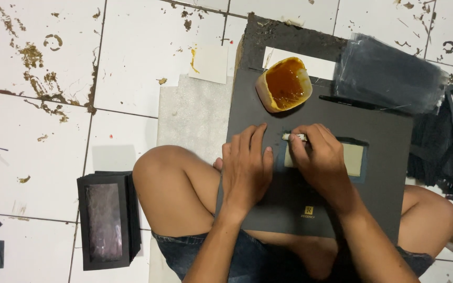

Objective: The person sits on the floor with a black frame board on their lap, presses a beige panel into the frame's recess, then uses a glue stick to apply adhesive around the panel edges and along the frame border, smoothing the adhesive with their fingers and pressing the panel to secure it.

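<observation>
Right hand [318,157]: fingers pinched narrow around a small brush [294,137], at the upper left corner of the window cut in the black card [373,204].
Left hand [246,167]: fingers spread flat, pressing the card just left of the window.
Glue bowl [285,84]: beyond both hands, on the card's far edge.
Card stack [106,220]: on the floor, well apart.

floor [132,57] was white tile, pretty grubby, with brown glue stains [40,78] and dark grout lines all over. light looked flat and even, no hard shadows anywhere.
</observation>
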